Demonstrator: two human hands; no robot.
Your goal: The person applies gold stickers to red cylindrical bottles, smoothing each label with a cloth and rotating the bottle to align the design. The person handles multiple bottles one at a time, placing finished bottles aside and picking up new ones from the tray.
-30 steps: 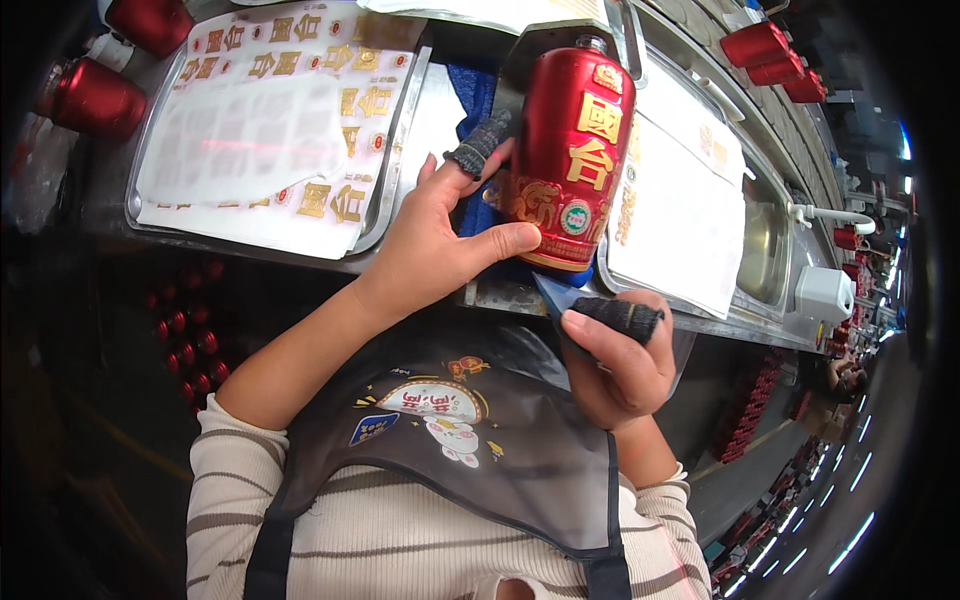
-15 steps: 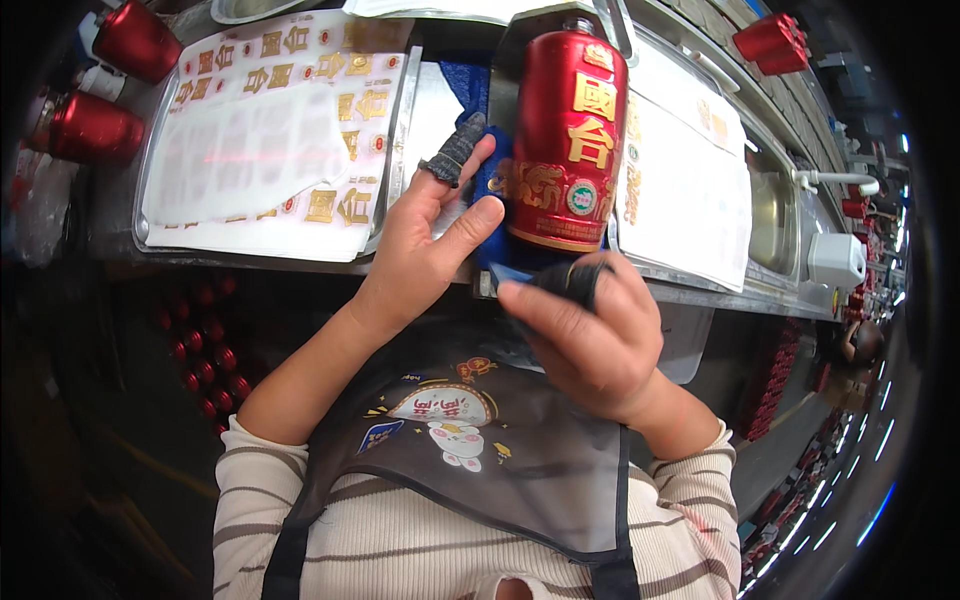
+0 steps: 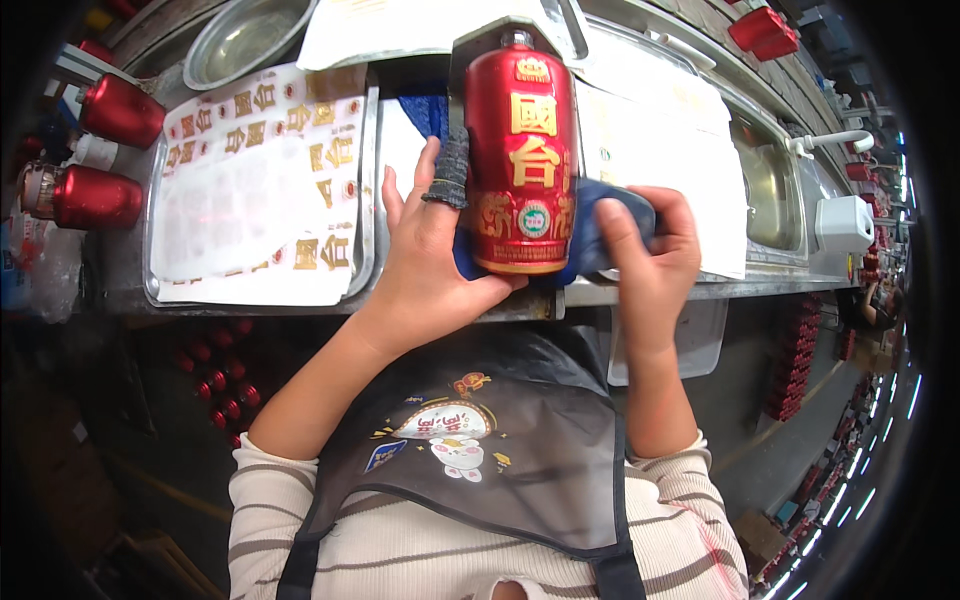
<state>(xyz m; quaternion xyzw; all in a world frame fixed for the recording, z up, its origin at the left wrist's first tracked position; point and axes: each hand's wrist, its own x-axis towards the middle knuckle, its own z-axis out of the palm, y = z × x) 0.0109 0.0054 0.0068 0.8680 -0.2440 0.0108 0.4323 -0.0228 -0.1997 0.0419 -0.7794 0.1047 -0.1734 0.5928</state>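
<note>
A glossy red bottle (image 3: 518, 130) with gold lettering and a round green-and-white mark lies front up on a blue cloth (image 3: 425, 112), neck pointing away from me. My left hand (image 3: 425, 255) cradles its lower left: the index finger, in a grey fabric finger cover (image 3: 450, 175), lies along the side and the thumb reaches under the base. The other fingers are spread. At the lower right side, my right hand (image 3: 660, 245) pinches a dark blue piece (image 3: 610, 222) that looks like cloth and presses against the bottle. Its fingertips are partly hidden.
On the left, a metal tray (image 3: 370, 215) bears sheets of gold transfers (image 3: 310, 130). White sheets (image 3: 690, 170) lie right, before a sink (image 3: 775, 190) with a white tap (image 3: 830, 143). A metal bowl (image 3: 245, 45) and red bottles (image 3: 100, 197) stand farther left.
My left hand has moved down to the bottle's lower left side and base. My right hand has risen from below the bottle to its right side. The whole view has shifted slightly.
</note>
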